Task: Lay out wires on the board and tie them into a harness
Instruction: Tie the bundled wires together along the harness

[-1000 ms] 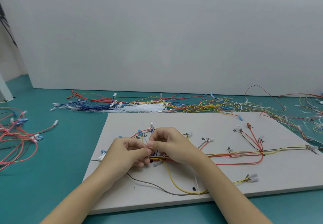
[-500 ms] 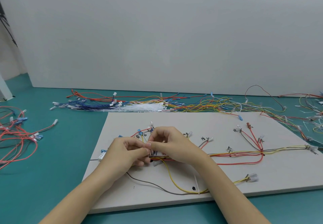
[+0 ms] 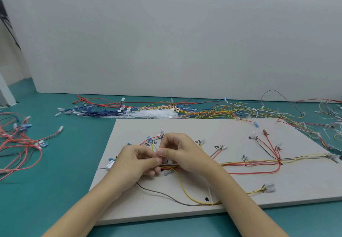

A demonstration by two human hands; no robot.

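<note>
Tying the harness on the board [image 3: 185, 125]

My left hand [image 3: 135, 160] and right hand [image 3: 182, 151] are pinching a white tie together over the wire bundle [image 3: 249, 162].

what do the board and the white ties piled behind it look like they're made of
Board: looks like matte, off-white foam board or coated fibreboard; flat, no shine, black labels written on its face; the exact stock can't be told.
White ties: probably translucent nylon, thin straight strips with a faint gloss, bunched together on the teal table.

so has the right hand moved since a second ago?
No real shift. The right hand still pinches at the wire bundle beside the left hand, same place on the board.
</note>
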